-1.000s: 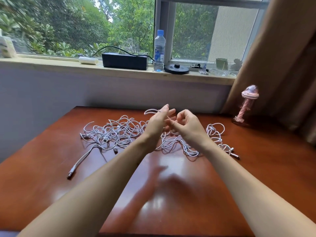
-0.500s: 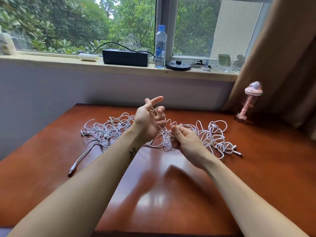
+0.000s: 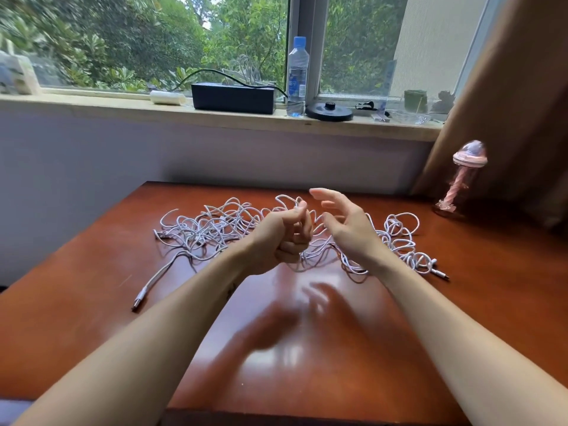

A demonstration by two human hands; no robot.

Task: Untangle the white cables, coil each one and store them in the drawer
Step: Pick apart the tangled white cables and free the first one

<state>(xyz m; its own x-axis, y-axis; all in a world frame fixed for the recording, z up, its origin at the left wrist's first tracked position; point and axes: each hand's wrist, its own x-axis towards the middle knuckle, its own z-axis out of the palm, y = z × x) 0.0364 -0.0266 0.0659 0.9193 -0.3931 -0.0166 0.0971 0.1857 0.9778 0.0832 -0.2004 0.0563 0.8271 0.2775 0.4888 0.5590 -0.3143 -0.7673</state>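
Observation:
A tangle of white cables [image 3: 212, 232] lies spread across the far half of the brown wooden table [image 3: 92, 302]. One plug end [image 3: 138, 301] trails toward the left front, another [image 3: 441, 274] sticks out at the right. My left hand [image 3: 284, 238] is raised over the middle of the tangle, fingers curled round a loop of white cable that rises above my thumb. My right hand [image 3: 347, 229] hovers just to its right with fingers spread and holds nothing. No drawer is in view.
A pink jellyfish-shaped lamp [image 3: 461, 179] stands at the table's far right corner beside a brown curtain [image 3: 522, 103]. The window sill behind carries a black box [image 3: 233, 98], a water bottle [image 3: 297, 78], a black round base [image 3: 329, 111] and small items.
My left hand has closed from spread fingers into a fist round a cable loop. My right hand has let go of the strand it pinched, risen and opened.

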